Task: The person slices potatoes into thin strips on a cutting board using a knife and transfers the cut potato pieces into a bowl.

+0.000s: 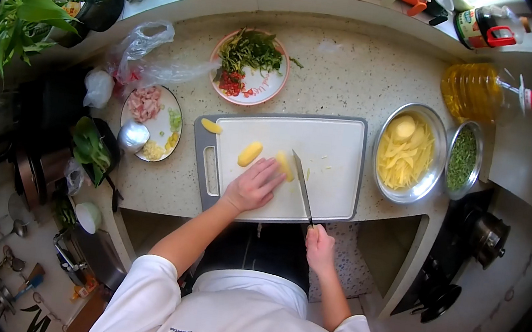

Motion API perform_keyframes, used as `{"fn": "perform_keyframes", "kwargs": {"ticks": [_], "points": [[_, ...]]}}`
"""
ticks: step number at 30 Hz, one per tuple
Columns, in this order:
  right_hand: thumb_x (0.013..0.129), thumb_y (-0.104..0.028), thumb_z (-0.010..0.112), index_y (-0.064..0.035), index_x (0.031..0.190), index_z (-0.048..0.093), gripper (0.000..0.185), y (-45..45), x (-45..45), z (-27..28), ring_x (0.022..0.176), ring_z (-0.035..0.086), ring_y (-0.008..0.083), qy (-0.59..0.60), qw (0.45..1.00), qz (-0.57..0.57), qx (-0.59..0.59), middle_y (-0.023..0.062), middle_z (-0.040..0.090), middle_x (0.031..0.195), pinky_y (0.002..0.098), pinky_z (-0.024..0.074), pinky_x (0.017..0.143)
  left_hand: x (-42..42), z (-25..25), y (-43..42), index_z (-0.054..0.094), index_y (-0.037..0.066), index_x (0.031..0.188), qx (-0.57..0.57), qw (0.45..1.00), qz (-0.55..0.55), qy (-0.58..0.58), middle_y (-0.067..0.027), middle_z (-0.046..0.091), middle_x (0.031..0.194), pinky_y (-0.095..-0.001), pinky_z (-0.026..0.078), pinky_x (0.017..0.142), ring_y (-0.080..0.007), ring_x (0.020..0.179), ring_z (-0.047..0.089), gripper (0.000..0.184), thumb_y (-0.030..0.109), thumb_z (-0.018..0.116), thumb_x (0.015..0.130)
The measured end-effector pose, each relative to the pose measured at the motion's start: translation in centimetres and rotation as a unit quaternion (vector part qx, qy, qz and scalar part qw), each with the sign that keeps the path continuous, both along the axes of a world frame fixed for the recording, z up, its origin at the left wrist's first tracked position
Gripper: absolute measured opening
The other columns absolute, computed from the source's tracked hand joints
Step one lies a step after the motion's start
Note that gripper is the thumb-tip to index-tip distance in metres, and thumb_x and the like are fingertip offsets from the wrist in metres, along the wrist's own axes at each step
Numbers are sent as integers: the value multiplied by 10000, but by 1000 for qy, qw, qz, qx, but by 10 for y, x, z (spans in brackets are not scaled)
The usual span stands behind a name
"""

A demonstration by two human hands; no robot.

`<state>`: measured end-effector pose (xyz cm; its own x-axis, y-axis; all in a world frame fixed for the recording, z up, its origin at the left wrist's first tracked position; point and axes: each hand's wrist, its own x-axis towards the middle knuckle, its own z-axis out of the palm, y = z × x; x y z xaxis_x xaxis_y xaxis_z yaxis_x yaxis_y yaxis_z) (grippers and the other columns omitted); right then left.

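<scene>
1. Potato piece (284, 165): it lies on the cutting board, slightly blurred, its long axis running from far left to near right, roughly alongside the blade.
2. Left hand (252, 184): palm down, reaching in from the near left, fingers extended toward the far right and slightly apart, tips on the potato piece. The forearm slants across the board's near edge.
3. Knife (303, 188): just right of the potato piece, tip pointing away from the person and a little left, handle toward the body. Whether the edge touches the board cannot be told.
4. Right hand (320, 247): fingers closed around the handle at the board's near edge, forearm angling back toward the body.
5. Second potato piece (249, 154): beyond the left hand, long axis slanting from near left to far right.
6. Cutting board (338, 168): long side across the counter, a few shreds (326, 167) right of the blade.
7. Steel bowl (401, 196): right of the board, holding yellow strips (403, 163).
</scene>
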<state>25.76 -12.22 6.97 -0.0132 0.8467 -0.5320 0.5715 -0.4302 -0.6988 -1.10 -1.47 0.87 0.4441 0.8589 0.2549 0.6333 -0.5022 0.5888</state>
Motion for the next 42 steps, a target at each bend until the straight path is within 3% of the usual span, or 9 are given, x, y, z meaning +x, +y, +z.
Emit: {"fn": "perform_keyframes", "kwargs": {"ticks": [4, 7, 13, 22, 28, 34, 37, 40, 42], "points": [[1089, -371, 539, -28, 818, 516, 438, 3, -2, 11, 518, 577, 294, -10, 1000, 13, 23, 133, 531, 587, 415, 432, 517, -1, -2, 1, 693, 25, 1296, -13, 1000, -20, 3, -213, 612, 1394, -501, 482, 1147, -373, 1334, 593, 572, 80, 713, 727], [1059, -354, 597, -26, 905, 570, 364, 8, -2, 20, 723, 642, 489, -17, 999, 19, -18, 246, 610, 723, 511, 475, 585, -1, -1, 2, 686, 19, 1304, -21, 999, -27, 5, -216, 604, 1415, -503, 477, 1151, -373, 1354, 582, 580, 76, 709, 727], [1062, -353, 590, -28, 892, 559, 368, 11, -7, 28, 729, 639, 496, -35, 999, 28, -13, 247, 608, 723, 524, 472, 591, -1, -2, 1, 672, -11, 1312, -25, 999, -28, 1, -209, 607, 1421, -502, 469, 1158, -370, 1359, 580, 592, 74, 707, 727], [1088, -343, 541, -24, 845, 532, 401, 1, -12, 20, 578, 626, 356, -15, 1000, 13, -5, 160, 581, 629, 444, 460, 544, -1, -3, 1, 662, -36, 1325, -30, 999, -27, 12, -193, 613, 1429, -490, 461, 1162, -342, 1364, 583, 617, 73, 714, 720], [1068, -376, 576, -31, 918, 582, 377, 4, -16, 24, 746, 640, 508, -20, 999, 16, -43, 255, 631, 759, 534, 481, 602, -1, -2, 1, 667, -36, 1318, -33, 999, -28, 11, -193, 621, 1419, -486, 457, 1167, -341, 1368, 580, 608, 75, 712, 722], [1070, -388, 573, -23, 934, 605, 391, 18, -32, 26, 756, 647, 512, -69, 997, 21, -25, 255, 660, 776, 550, 492, 614, 0, 3, 3, 679, -17, 1324, -47, 999, -24, -1, -180, 638, 1409, -498, 460, 1170, -336, 1355, 601, 609, 45, 692, 718], [1076, -372, 566, -14, 909, 592, 397, 12, -28, 5, 711, 635, 504, -33, 998, -28, -44, 245, 638, 726, 524, 489, 595, -1, 0, 1, 678, -15, 1325, -43, 999, -23, -4, -180, 638, 1407, -499, 463, 1167, -339, 1355, 600, 609, 47, 693, 719], [1112, -393, 509, -37, 835, 553, 453, 1, -25, -3, 509, 575, 171, 86, 987, -119, -65, 60, 560, 586, 351, 450, 493, -2, -2, 2, 674, -19, 1324, -38, 999, -24, -1, -184, 632, 1409, -498, 465, 1164, -342, 1357, 595, 610, 58, 699, 719], [1114, -393, 508, -44, 814, 543, 462, -2, -18, -3, 515, 572, 143, 42, 997, -62, -33, 36, 551, 580, 323, 445, 488, -2, -1, 1, 665, -27, 1323, -35, 999, -29, 4, -191, 621, 1413, -495, 464, 1163, -343, 1361, 584, 615, 80, 711, 718]]}}
